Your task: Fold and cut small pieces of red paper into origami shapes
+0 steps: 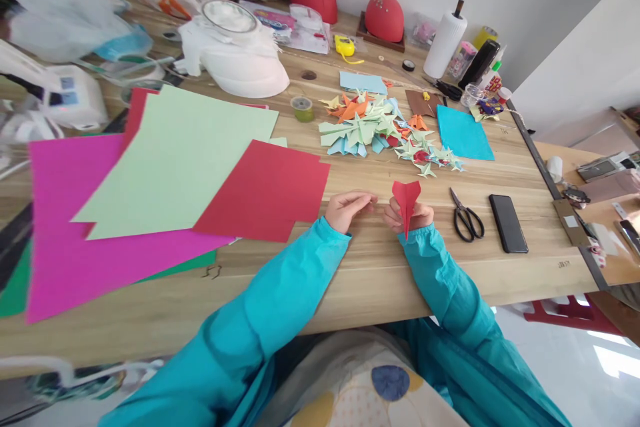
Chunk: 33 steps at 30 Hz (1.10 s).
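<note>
Red folded paper (407, 199) | right hand (424, 215) is pinching it | probably light, easily creased, best gripped along folds | left hand (349, 209) is lying nearby, fingers together

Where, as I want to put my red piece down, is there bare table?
Bare wood shows between the sleeves, between the blue square and the phone, and from the phone to the right edge of the table. Crowded: the left, under sheets; the far middle, under the folded pile; the back left, with bags.

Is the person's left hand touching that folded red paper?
Apart. The head view shows a strip of wooden tabletop between the left hand and the right hand, which holds the folded red paper.
</note>
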Each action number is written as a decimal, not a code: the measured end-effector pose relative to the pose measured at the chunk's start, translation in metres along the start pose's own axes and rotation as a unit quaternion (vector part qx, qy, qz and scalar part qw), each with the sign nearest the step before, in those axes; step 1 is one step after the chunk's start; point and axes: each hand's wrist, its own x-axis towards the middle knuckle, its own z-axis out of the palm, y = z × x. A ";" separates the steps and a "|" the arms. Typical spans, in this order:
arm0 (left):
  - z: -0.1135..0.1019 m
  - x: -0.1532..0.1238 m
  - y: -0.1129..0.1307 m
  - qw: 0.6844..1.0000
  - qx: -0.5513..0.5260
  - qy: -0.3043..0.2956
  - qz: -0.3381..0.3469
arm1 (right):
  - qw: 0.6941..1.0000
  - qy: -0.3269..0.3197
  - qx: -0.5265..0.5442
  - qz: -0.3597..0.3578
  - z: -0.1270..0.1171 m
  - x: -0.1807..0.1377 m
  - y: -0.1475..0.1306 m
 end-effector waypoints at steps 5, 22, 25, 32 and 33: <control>-0.005 0.003 -0.004 1.000 0.003 -0.011 -0.008 | 0.998 -0.039 0.047 0.017 -0.001 0.001 0.005; -0.001 -0.002 0.002 0.998 0.048 -0.036 0.033 | 0.990 0.126 -0.041 -0.047 -0.002 0.004 0.006; 0.002 -0.004 0.005 0.997 0.035 -0.066 0.035 | 0.977 0.169 -0.106 -0.069 -0.005 0.008 0.015; -0.004 0.003 0.002 0.998 0.049 -0.026 0.033 | 0.946 0.175 -0.231 -0.145 -0.012 0.009 0.025; -0.006 0.004 0.001 0.998 0.050 -0.021 0.033 | 0.936 0.183 -0.255 -0.158 -0.012 0.008 0.024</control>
